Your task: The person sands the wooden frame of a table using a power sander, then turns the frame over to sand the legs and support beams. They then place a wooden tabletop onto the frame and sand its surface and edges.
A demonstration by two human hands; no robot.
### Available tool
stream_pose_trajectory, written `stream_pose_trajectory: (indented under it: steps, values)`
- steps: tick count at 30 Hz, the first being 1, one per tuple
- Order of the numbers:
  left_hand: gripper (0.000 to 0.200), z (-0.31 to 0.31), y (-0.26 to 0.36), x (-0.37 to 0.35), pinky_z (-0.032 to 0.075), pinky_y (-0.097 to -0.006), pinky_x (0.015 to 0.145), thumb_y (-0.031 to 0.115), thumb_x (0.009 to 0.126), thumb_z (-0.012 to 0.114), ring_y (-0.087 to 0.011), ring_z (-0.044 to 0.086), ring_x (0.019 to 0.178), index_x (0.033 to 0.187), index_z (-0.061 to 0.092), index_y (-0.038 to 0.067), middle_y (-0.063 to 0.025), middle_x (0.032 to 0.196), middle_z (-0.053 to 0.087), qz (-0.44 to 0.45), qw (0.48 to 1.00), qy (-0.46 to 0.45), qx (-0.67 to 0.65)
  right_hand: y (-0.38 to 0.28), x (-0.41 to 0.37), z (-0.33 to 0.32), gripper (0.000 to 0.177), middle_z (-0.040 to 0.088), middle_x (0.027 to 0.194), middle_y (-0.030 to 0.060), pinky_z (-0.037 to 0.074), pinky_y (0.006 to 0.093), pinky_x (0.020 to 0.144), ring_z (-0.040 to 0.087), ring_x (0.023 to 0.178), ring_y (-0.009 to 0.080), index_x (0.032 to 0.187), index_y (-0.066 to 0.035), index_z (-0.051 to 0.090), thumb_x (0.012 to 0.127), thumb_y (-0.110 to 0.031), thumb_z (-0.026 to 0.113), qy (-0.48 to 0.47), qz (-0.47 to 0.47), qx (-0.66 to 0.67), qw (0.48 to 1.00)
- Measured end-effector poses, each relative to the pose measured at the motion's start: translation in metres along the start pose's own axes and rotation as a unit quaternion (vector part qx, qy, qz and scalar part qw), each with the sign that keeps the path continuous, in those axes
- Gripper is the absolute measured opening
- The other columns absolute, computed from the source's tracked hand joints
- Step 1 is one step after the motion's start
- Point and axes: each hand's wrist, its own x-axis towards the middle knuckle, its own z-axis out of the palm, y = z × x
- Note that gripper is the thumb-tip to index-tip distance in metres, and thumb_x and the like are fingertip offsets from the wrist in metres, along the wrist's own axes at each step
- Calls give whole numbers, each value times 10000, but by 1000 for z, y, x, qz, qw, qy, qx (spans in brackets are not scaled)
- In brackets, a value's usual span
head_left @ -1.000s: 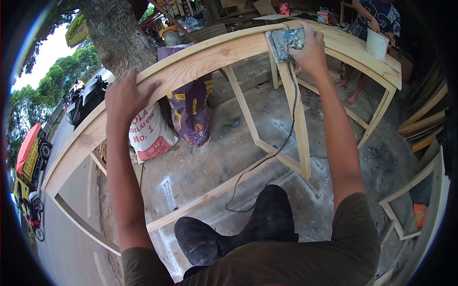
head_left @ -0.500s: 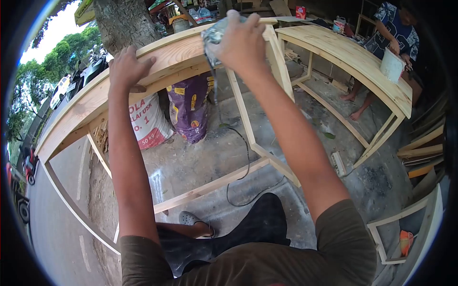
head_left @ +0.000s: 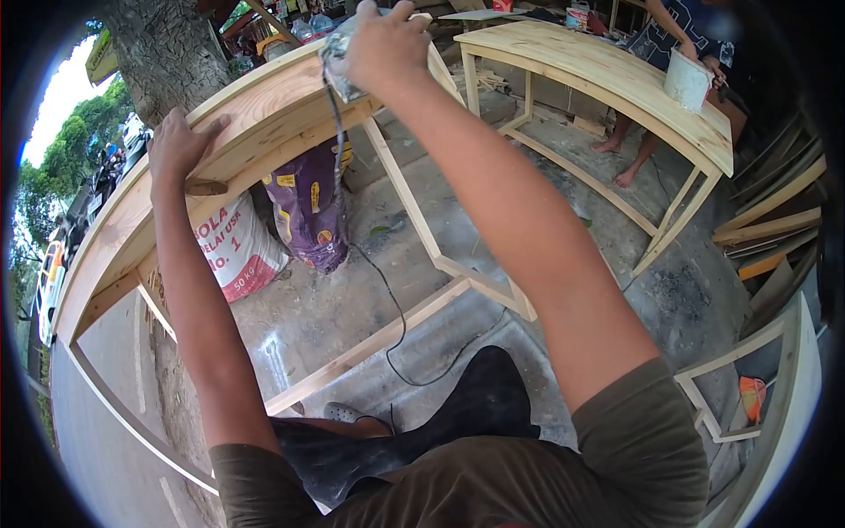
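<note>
My right hand (head_left: 385,51) is wrapped round a dusty corded power tool (head_left: 341,60), which rests against the edge board of a pale wooden table frame (head_left: 255,104). The tool's dark cord (head_left: 340,167) hangs down from it to the floor. Toward the left, my left hand (head_left: 183,150) lies over the same board, its thumb apart from the fingers and the fingertips partly hidden at the far side. It rests on the wood and holds no separate object.
Under the frame stand a white and red sack (head_left: 236,251) and a purple sack (head_left: 308,211). A second wooden table (head_left: 598,66) is at the right, where another person's hand touches a white bucket (head_left: 687,81). Scrap wood (head_left: 775,229) lies far right.
The view has shifted, so the frame, sacks and second table appear further left. Both hands keep their places on the board, my right one still round the tool.
</note>
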Motion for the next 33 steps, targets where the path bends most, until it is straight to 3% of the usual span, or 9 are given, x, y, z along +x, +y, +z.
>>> stream_pose_trajectory:
  steps: [1,2,9,22,25,28,33]
  values:
    - [957,1,2,-1,469,-490,1067,836,811,663,-403,625,1256,1208,640,-34,-245,1297,686,-3,1000,8,10,14,9,3,590,560,1231,258,530,566,946,615,1137,464,1322,-93,545,874,-402,774,8,12,-20,1000]
    - [943,2,4,-1,474,-489,1059,835,815,659,-402,633,1243,1191,648,-30,-241,1275,696,-10,1000,23,9,16,5,-35,636,548,1304,271,480,589,1012,576,1212,467,1326,-58,533,870,-430,775,-65,27,13,997]
    - [857,14,8,-4,493,-485,1012,823,850,633,-392,667,1179,1078,695,-1,-226,1160,737,-22,993,117,1,83,29,-23,707,524,1322,298,490,594,1012,578,1209,493,1347,-72,500,822,-420,821,-67,27,-43,996]
    - [876,4,5,-9,449,-507,1070,810,834,660,-411,611,1265,1117,672,-18,-249,1245,699,-5,998,60,-7,132,43,2,763,496,1322,375,517,605,1001,583,1182,560,1359,-61,474,774,-389,840,2,25,-29,999]
    - [867,6,9,-12,445,-516,1065,810,834,660,-417,616,1251,1101,677,-15,-246,1233,701,-15,995,96,-12,107,30,-14,737,492,1295,381,503,610,998,574,1169,565,1349,-67,468,775,-350,833,-40,5,12,999]
    - [820,9,4,-12,446,-519,1055,782,875,634,-418,620,1240,1099,684,-5,-239,1214,710,-9,994,112,-15,76,10,-9,684,498,1244,368,497,611,969,569,1140,550,1322,-55,473,782,-295,817,11,-45,-10,999]
    - [755,9,-4,-10,435,-521,1079,731,917,616,-428,615,1253,1154,683,17,-233,1247,706,7,995,94,-23,-14,-28,-34,640,514,1170,340,491,583,945,564,1080,531,1297,11,481,794,-236,790,0,-97,57,994]
